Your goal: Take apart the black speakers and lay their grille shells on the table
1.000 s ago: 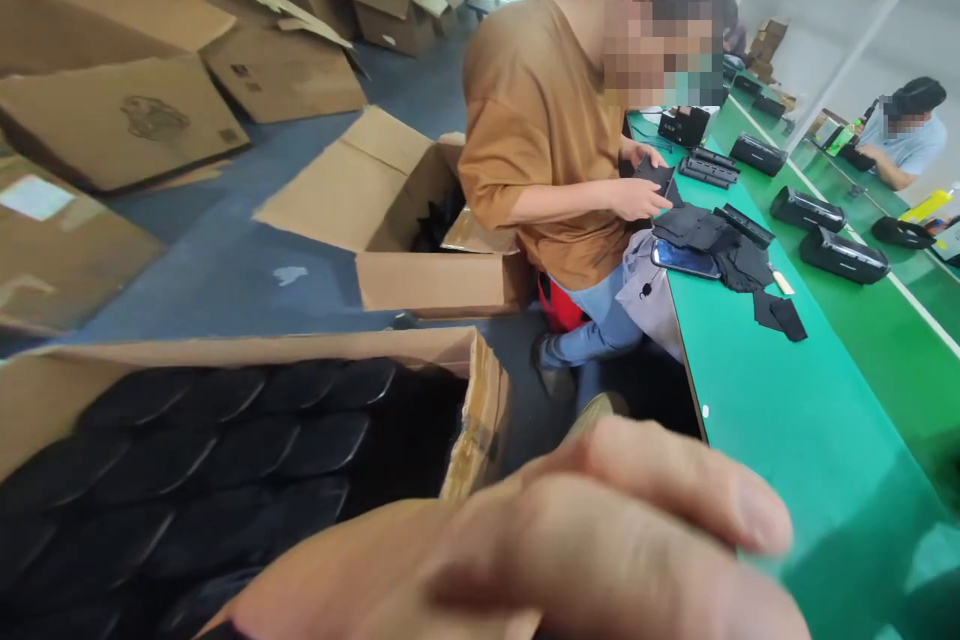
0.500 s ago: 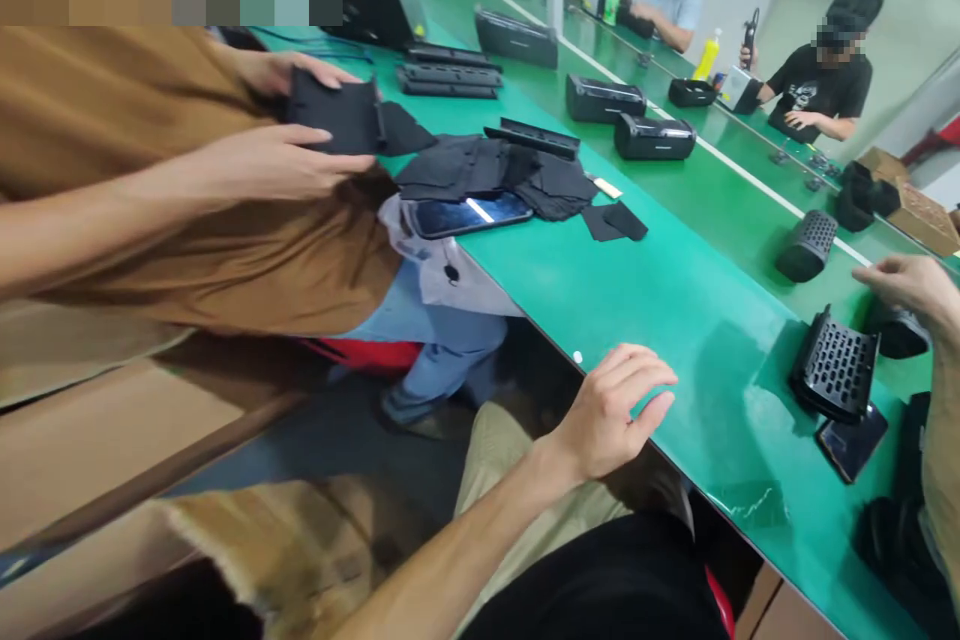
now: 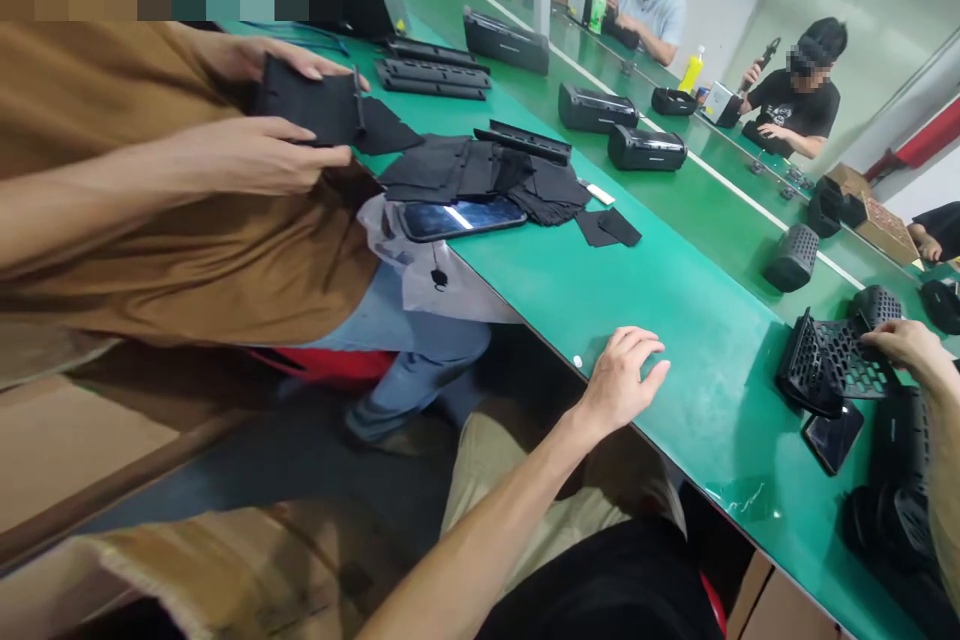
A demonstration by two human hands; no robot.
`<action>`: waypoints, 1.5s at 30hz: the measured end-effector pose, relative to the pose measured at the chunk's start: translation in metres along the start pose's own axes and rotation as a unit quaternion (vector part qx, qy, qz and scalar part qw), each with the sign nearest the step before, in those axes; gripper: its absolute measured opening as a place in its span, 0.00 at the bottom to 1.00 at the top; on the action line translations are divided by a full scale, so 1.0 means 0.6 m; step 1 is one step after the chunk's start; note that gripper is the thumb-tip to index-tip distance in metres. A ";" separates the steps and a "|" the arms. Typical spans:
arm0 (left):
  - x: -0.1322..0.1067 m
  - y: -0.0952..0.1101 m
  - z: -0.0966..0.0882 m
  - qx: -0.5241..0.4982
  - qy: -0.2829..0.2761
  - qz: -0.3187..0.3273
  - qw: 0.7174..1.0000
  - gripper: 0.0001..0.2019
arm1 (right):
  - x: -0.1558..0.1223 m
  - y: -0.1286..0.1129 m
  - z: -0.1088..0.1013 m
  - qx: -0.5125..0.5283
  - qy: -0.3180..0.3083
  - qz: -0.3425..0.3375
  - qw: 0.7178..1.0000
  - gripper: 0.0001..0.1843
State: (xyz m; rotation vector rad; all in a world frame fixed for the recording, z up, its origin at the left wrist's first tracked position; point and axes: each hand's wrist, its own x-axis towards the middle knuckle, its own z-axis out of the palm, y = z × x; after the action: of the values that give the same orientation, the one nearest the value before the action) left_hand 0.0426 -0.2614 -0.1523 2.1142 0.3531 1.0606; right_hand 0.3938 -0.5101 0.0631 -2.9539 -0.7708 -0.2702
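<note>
Right hand (image 3: 904,345) on black perforated housing (image 3: 832,365); left hand (image 3: 622,380) well apart

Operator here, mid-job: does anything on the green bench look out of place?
Yes: a smartphone lies on the green workbench beside the black perforated grille under the right hand, and another smartphone sits by the black fabric pieces. Phones look odd among work parts.

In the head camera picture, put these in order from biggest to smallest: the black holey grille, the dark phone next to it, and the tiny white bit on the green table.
1. The black holey grille looks biggest.
2. The dark phone comes next.
3. The tiny white bit on the green table is smallest.
</note>
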 end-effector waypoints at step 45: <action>-0.011 0.025 -0.008 0.136 0.080 -0.136 0.978 0.16 | 0.099 -0.188 0.159 0.048 -0.126 -0.191 0.972 0.20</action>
State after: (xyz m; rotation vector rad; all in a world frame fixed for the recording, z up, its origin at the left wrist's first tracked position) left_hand 0.0334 -0.2728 -0.1435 2.1394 0.8840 1.0696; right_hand 0.4039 -0.3723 -0.0158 -2.7581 -1.3437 0.1245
